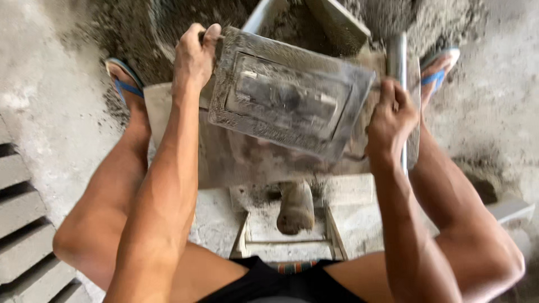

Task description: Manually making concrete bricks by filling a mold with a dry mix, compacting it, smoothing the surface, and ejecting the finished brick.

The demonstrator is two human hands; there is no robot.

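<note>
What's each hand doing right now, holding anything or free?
Left hand: closed, grip on the left edge of the grey metal mould.
Right hand: closed, grip on the mould's right edge, beside the upright metal pipe.

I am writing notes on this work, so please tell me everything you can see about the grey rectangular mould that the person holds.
The mould is a grey rectangular piece, metal by its look, with a raised rim and a stepped, sunken middle panel. Grey cement dust and grit coat it. It is held tilted, its left end higher, above a dusty work stand. The left hand grips its upper left corner; the right hand holds its right edge, beside an upright metal pipe.
</note>
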